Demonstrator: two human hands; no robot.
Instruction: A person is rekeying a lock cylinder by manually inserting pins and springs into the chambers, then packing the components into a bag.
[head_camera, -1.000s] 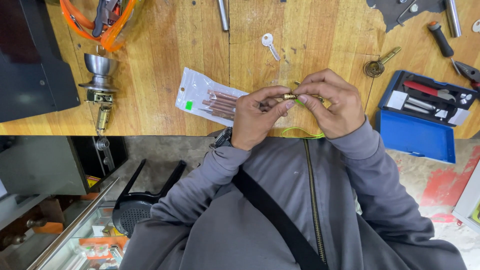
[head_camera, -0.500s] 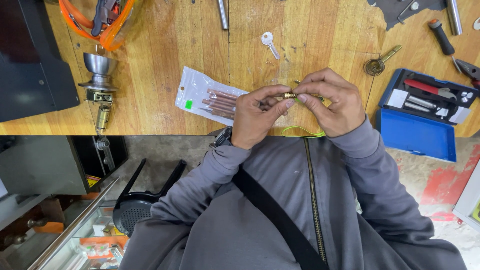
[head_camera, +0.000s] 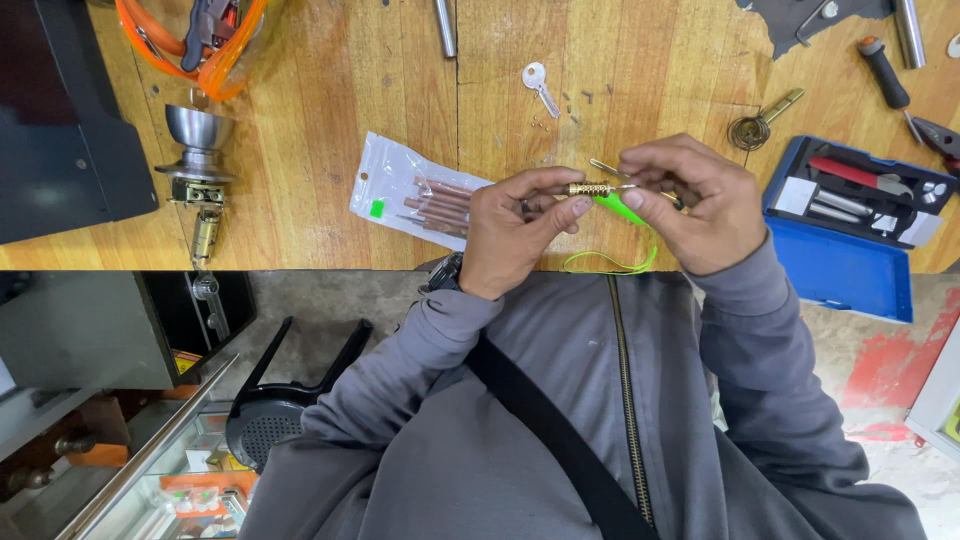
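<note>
Brass cylinder (head_camera: 590, 188), small and ribbed, pinched crosswise between both hands just above the near edge of the wooden bench (head_camera: 330, 120). Left hand (head_camera: 515, 232) closed on its left end, thumb and forefinger (head_camera: 572, 207) pressed together around it, the other fingers curled under. Right hand (head_camera: 690, 205) closed at its right end, fingertips bunched on a thin metal pin (head_camera: 608, 168) that slants up and left from the cylinder; exact grip on the pin hidden by the fingers. Bright green cord (head_camera: 615, 240) trailing down from between the hands, looping just below the fingertips.

Just left of the left-hand fingers, touching the knuckles: clear plastic bag (head_camera: 400, 190) of copper-coloured rods, flat on the wood. Beyond the fingers, well apart: silver key (head_camera: 538, 83). Up and right of the right hand, near: brass key on a wire coil (head_camera: 758, 122). Right of the right-hand fingers, just beside: open blue tool case (head_camera: 850, 260). Far left of the fingers: steel door knob (head_camera: 198, 150) with its latch; farther still, orange-handled pliers (head_camera: 200, 35).
</note>
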